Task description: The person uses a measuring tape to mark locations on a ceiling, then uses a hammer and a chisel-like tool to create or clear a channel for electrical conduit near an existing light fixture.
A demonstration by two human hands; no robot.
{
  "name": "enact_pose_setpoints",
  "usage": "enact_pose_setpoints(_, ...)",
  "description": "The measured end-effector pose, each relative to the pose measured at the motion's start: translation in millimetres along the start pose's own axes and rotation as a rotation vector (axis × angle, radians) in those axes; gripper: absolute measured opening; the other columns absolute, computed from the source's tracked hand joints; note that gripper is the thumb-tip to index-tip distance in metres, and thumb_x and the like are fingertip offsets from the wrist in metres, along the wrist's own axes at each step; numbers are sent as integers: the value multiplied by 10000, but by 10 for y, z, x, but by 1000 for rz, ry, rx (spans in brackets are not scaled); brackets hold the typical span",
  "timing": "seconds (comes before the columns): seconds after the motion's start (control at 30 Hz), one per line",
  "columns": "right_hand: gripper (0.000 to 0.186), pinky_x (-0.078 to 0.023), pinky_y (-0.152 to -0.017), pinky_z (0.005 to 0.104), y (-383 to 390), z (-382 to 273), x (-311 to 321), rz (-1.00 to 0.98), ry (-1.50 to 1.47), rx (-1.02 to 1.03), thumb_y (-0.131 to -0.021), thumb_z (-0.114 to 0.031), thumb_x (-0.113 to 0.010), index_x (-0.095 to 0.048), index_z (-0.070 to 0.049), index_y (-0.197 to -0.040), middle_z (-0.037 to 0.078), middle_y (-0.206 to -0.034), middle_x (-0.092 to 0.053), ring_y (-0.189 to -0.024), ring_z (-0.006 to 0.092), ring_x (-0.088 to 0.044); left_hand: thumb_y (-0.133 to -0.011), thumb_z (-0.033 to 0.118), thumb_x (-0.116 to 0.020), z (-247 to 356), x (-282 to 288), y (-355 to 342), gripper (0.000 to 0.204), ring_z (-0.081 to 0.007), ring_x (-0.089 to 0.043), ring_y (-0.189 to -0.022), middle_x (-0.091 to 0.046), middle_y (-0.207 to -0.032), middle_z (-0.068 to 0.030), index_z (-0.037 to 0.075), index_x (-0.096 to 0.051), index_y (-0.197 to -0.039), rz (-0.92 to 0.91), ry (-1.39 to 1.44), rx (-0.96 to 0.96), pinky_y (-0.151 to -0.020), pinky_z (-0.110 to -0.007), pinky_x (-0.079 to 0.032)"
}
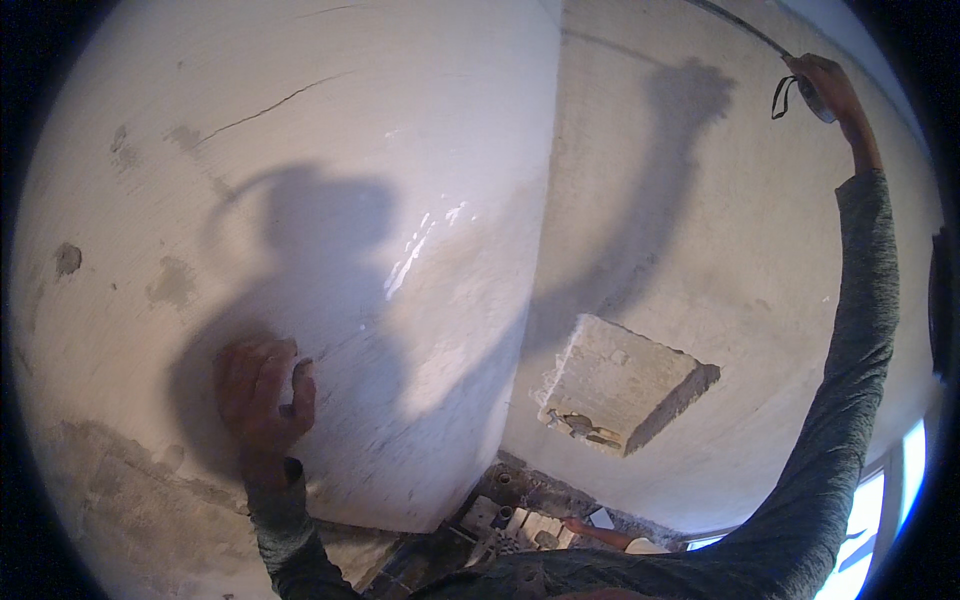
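Observation:
At the upper right, my right hand [822,82] is raised on an outstretched arm and closed round a tape measure [815,103]. A black wrist strap [783,98] hangs from it in a loop. The tape's dark blade [740,22] runs out up and left along the wall, past the picture's top edge. My left hand [262,393] is at the lower left, in front of the plastered wall [440,120]. Its fingers are curled toward the thumb; a small dark bit shows between them, too small to name.
A square recess [625,380] is cut into the right-hand wall [760,250], below my raised arm. At the bottom, another person's arm [605,535] reaches among objects [530,525] on the floor. A bright window [865,530] lies at the lower right. My shadow falls across both walls.

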State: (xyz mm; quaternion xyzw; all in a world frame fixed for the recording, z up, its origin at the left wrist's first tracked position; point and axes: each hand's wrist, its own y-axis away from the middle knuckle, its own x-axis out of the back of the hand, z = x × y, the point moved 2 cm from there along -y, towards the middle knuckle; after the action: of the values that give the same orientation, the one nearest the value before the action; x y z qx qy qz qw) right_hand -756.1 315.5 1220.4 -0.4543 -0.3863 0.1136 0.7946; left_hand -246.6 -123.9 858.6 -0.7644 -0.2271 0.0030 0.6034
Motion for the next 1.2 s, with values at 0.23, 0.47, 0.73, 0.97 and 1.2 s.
enact_pose_setpoints(0.23, 437, -445, -774, 279, 467, -220, -382, 25, -197, -179, -900, -463, -555, -686, -72, -1044, 49, -892, -631, -787, 148, -566, -844, 108, -654, 230, -113, -379, 165, -273, -627, -768, -661, -885, -125, 1, -639, -968, 25, 86, 205, -713, -359, -504)
enact_pose_setpoints(0.47, 481, -419, -1012, 343, 781, -1869, -1216, -45, -722, -212, -963, -440, -494, -620, -78, -1254, 101, -1262, -600, -1149, 211, -561, -864, 169, -695, 700, -1218, -1382, 467, -209, -601, -1010, -599, -1160, -123, 13, -517, -1267, -26, 947, 442, -833, -333, -525)
enact_pose_setpoints(0.73, 432, -395, -1015, 317, 584, -3547, -1390, -295, -1401, -421, -1039, -360, -358, -531, -63, -1301, 112, -1243, -545, -1134, 219, -534, -791, 106, -728, 1245, -1964, -1800, 729, -233, -559, -1094, -517, -1211, -144, 21, -278, -1359, -221, 1492, 346, -813, -361, -557)
enact_pose_setpoints(0.97, 565, -476, -875, 356, 35, -3803, -1514, 42, -1252, -46, -969, -485, -471, -516, 23, -1211, 212, -1110, -598, -1046, 278, -594, -714, 9, -670, 840, -1749, -1998, 323, -84, -562, -720, -576, -808, -22, 12, -468, -965, 209, 1504, 580, -618, -249, -475)
enact_pose_setpoints(1.2, 408, -468, -933, 430, -1250, -2502, -2219, 429, -509, -226, -882, -292, -611, -601, -39, -1203, 178, -1144, -642, -1064, 338, -603, -848, 55, -675, 121, -863, -2295, 357, -146, -642, -879, -663, -1058, -75, 25, -578, -1190, 555, 932, 227, -761, -264, -538)
